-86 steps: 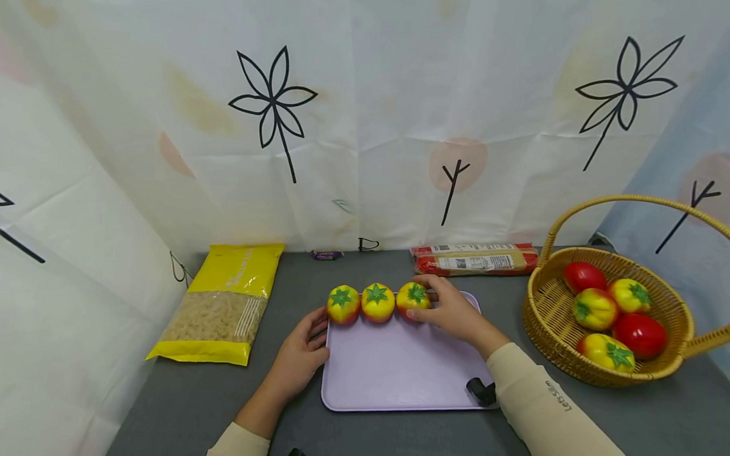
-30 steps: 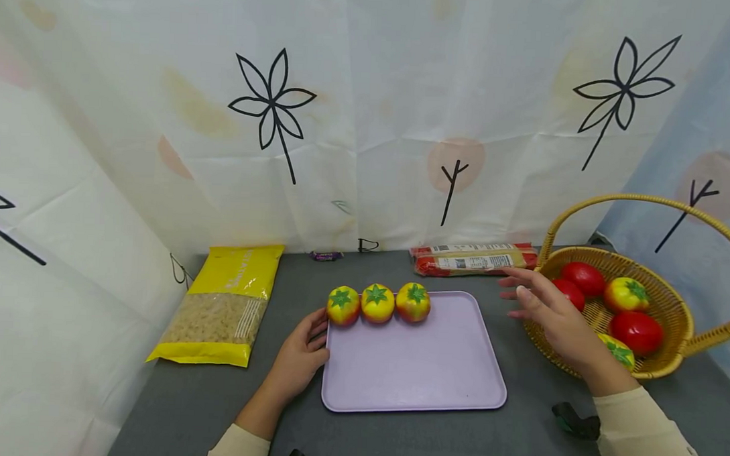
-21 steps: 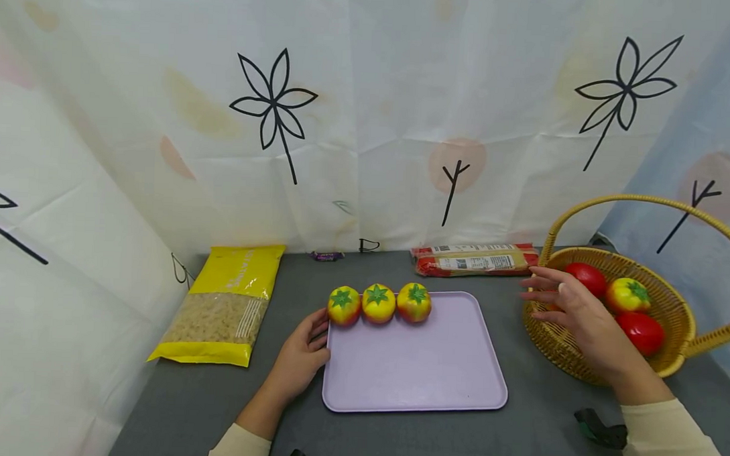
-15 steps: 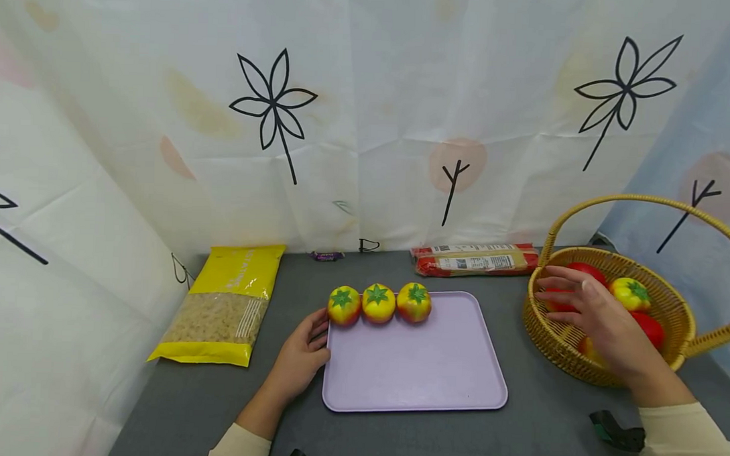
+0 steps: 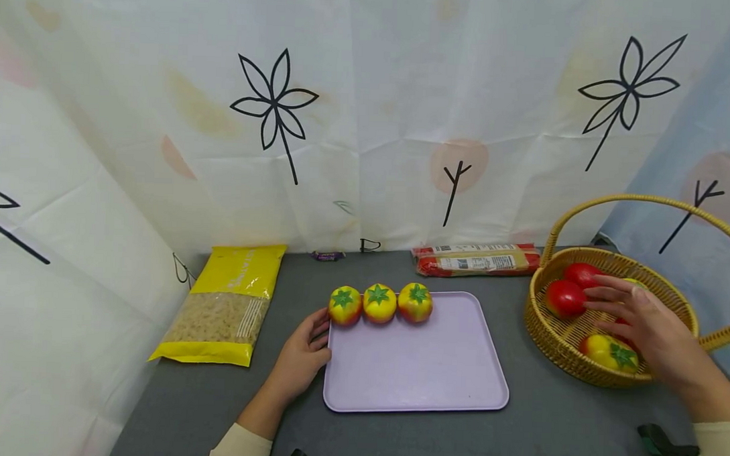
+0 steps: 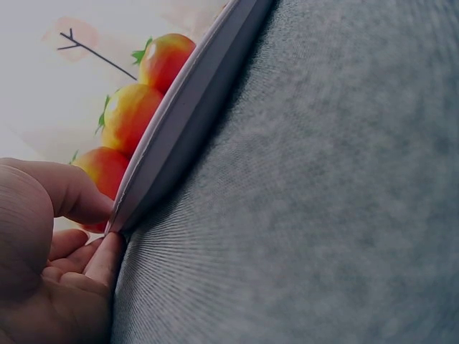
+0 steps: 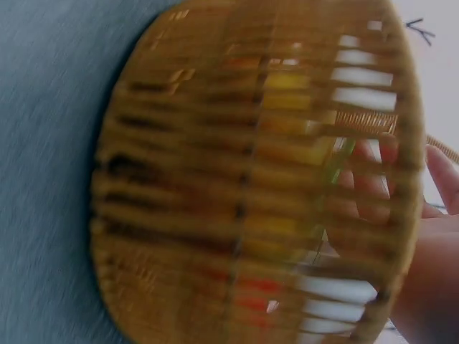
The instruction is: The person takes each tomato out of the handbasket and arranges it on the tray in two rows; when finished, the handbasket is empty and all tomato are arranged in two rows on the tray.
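Observation:
Three yellow-red toy fruits with green leafy tops [image 5: 380, 304] stand in a row along the back left of a lilac tray [image 5: 420, 371]. At the tray's left edge is my left hand [image 5: 300, 353]; in the left wrist view its thumb and fingers [image 6: 106, 259] pinch the rim near the corner. My right hand [image 5: 651, 325] hovers over the right part of a wicker basket [image 5: 548, 342], fingers spread and holding nothing. Inside the basket lie smooth red fruits [image 5: 566, 299] and a yellow one with a green top [image 5: 608, 352]; others are partly hidden by the hand.
A yellow bag of dry pasta [image 5: 217, 303] lies left of the tray. Red-ended packs of noodles [image 5: 475, 260] and a small purple-wrapped sweet [image 5: 328, 256] lie along the back by the curtain. The basket's tall handle [image 5: 638, 198] arches over it.
My right hand has let go of the rightmost fruit on the tray and moved right, over the basket. A red fruit now shows at the basket's left. My left hand has stayed put.

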Action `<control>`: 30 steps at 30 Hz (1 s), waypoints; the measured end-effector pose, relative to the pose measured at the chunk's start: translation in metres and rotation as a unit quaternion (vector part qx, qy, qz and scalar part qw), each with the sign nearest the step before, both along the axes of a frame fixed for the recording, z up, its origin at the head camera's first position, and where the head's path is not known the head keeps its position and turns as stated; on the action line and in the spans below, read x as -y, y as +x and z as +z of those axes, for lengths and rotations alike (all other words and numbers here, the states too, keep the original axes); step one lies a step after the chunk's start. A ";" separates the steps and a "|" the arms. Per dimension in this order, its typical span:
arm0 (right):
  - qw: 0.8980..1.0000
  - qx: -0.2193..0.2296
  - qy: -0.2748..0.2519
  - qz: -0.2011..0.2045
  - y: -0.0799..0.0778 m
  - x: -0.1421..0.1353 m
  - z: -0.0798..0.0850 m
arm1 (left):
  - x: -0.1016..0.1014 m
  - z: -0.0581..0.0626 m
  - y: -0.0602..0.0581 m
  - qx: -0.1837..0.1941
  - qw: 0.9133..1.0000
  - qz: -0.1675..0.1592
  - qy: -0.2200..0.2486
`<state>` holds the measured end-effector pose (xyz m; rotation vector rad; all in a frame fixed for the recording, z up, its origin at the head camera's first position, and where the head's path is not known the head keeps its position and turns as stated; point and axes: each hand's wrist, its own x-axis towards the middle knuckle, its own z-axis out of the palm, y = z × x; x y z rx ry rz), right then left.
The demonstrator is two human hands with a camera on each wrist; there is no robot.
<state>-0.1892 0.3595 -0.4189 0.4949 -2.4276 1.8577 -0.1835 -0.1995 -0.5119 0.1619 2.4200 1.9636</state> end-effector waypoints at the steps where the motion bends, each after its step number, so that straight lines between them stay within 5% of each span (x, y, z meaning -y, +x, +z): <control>1: 1.000 0.000 0.014 -0.010 0.000 -0.003 -0.001 | 0.000 0.000 0.000 0.001 1.000 -0.001 0.001; 8: 0.994 0.011 0.097 -0.048 0.003 -0.018 -0.006 | -0.001 -0.001 -0.001 0.004 1.000 0.000 0.003; 21: 0.967 0.117 0.225 -0.024 -0.002 -0.005 0.001 | 0.000 0.000 -0.002 -0.004 1.000 -0.002 0.010; 30: 0.951 0.092 0.296 0.011 -0.002 -0.003 -0.004 | 0.000 0.002 -0.001 -0.001 1.000 -0.002 0.008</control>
